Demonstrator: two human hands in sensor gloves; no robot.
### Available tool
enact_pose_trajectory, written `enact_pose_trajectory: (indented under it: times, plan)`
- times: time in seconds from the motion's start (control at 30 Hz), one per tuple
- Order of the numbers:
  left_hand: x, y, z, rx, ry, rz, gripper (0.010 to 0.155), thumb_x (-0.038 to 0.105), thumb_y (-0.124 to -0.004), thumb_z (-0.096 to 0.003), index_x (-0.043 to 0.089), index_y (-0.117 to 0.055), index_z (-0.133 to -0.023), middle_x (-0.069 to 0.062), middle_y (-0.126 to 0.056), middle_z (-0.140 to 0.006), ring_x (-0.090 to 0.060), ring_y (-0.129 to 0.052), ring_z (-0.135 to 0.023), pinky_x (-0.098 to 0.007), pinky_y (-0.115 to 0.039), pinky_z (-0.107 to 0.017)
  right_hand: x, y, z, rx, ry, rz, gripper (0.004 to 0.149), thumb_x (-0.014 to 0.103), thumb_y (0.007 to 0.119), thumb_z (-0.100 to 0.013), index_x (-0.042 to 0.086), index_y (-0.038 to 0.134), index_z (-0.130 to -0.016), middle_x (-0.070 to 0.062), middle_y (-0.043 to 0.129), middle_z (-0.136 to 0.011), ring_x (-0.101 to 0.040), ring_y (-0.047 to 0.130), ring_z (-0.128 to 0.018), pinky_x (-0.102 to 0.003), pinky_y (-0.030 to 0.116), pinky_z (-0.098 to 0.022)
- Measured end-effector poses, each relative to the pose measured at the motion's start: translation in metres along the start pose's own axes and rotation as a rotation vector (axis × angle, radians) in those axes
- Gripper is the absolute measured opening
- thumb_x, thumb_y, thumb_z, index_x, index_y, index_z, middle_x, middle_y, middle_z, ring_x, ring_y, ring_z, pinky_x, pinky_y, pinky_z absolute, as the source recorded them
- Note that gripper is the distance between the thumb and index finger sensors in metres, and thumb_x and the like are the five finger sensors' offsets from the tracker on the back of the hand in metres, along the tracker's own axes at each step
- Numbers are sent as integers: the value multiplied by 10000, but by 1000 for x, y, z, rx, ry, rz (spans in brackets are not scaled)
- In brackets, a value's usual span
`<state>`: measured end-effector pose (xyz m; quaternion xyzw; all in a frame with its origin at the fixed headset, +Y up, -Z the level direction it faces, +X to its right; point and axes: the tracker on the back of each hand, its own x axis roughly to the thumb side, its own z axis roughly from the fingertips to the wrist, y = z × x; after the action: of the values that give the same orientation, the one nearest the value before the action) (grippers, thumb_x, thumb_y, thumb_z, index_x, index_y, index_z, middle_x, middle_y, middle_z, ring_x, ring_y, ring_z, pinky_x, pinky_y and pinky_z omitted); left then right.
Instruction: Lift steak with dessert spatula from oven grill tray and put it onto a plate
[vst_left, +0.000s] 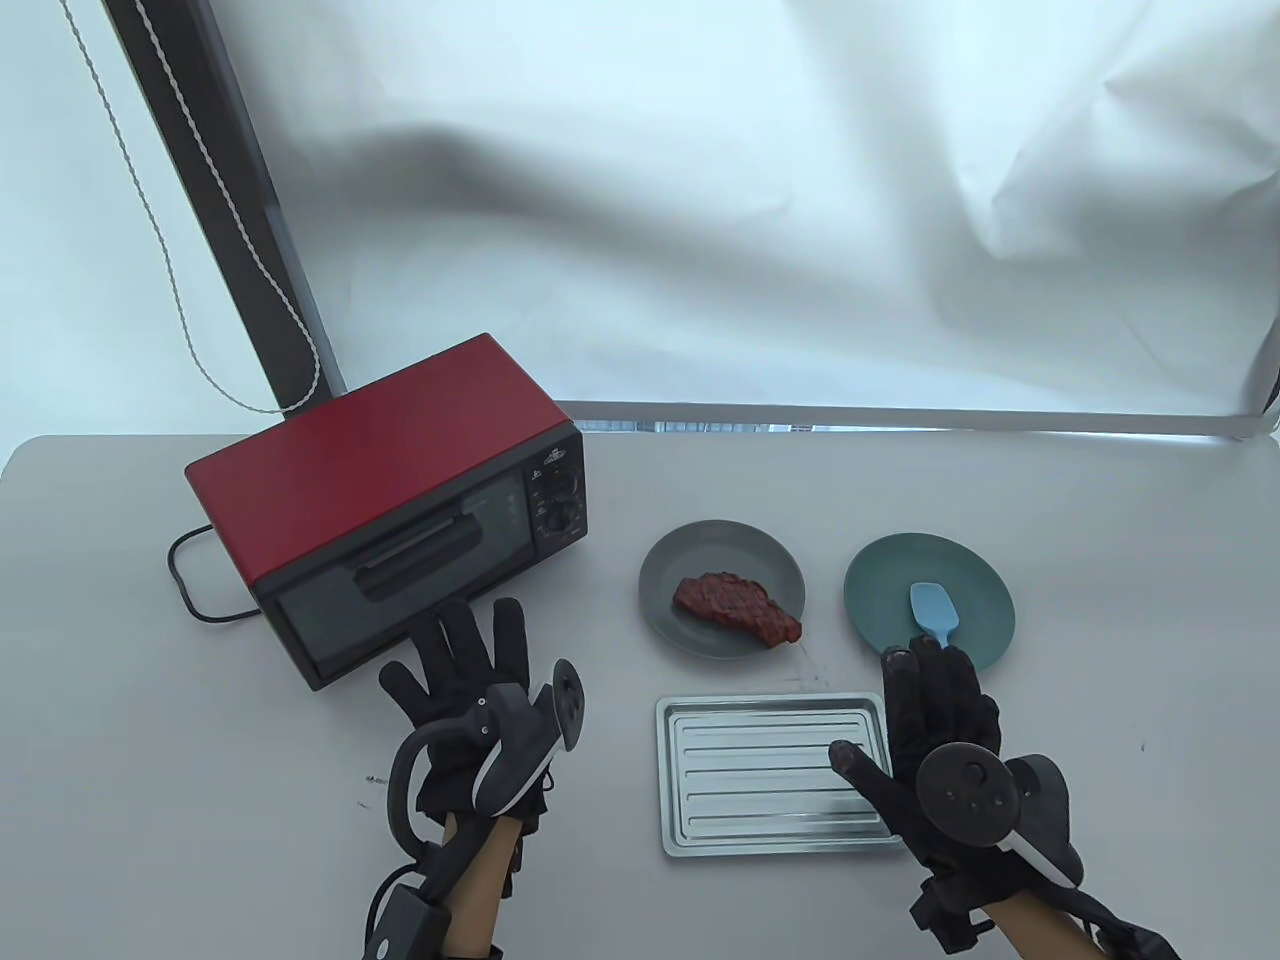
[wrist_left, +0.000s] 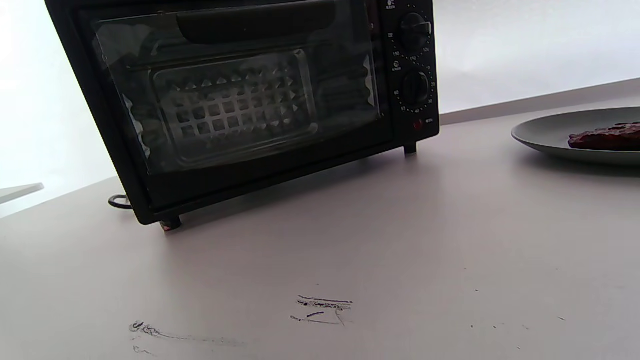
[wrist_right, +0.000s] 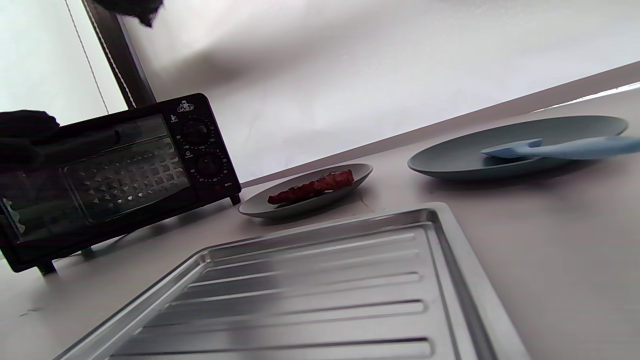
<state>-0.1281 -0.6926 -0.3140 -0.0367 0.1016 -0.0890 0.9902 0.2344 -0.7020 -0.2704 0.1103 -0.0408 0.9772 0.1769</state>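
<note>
**On the table: steak on the grey plate, tray bare, both hands flat**

At the centre of the table (vst_left: 1100, 500), the steak (vst_left: 738, 606) lies on a grey plate (vst_left: 700, 545), its right tip close to the plate's rim. Just to the right stands a teal plate (vst_left: 885, 575) that carries the light-blue dessert spatula (vst_left: 933, 610); in the right wrist view the spatula's handle runs out over the rim toward the near side. Nearer than both plates sits the ribbed metal oven grill tray (vst_left: 760, 775), with nothing on its surface.

The right hand (vst_left: 935, 725) is spread, fingers straight (thumb over the tray's right part), and its fingertips lie near the teal plate's near rim beside the spatula handle; whether they touch the handle cannot be told. The left hand (vst_left: 470, 680) is likewise spread with straight fingers and grips nothing, just in front of the red toaster oven (vst_left: 390, 500) at far left. The oven's door is closed, and a black cable (vst_left: 185, 580) loops out at its left.
</note>
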Motion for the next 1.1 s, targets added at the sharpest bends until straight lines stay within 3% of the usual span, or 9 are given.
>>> enact_pose_trajectory:
  times: [0.2,0.47,1.1]
  plan:
    - [22,-5,12,-64,-94,112,834,689,-394,-567,256,-9,-1167,-240,-62,-1248,-522,-174,-1150,-793,-248,-711,2,2,1,5,-12,-1,905,631,565,-641,198,-78,-1109,-277,-93,-1210,-597,35,-1096,-797,221,-730]
    - [48,-11,23,-106,-166,82,833,691,-381,-572,252,7,-1163,-247,-31,-1237,-528,-137,-1138,-795,-239,-702,0,7,0,30,3,43,903,635,565,-642,200,-69,-1115,-279,-95,-1210,-603,25,-1091,-807,203,-718]
    - [52,-16,38,-79,-244,81,836,688,-386,-571,244,14,-1155,-252,-25,-1231,-529,-119,-1130,-817,-182,-652,-7,21,-7,114,53,82,920,659,573,-631,220,-73,-1118,-263,-112,-1216,-591,-6,-1098,-811,170,-719]
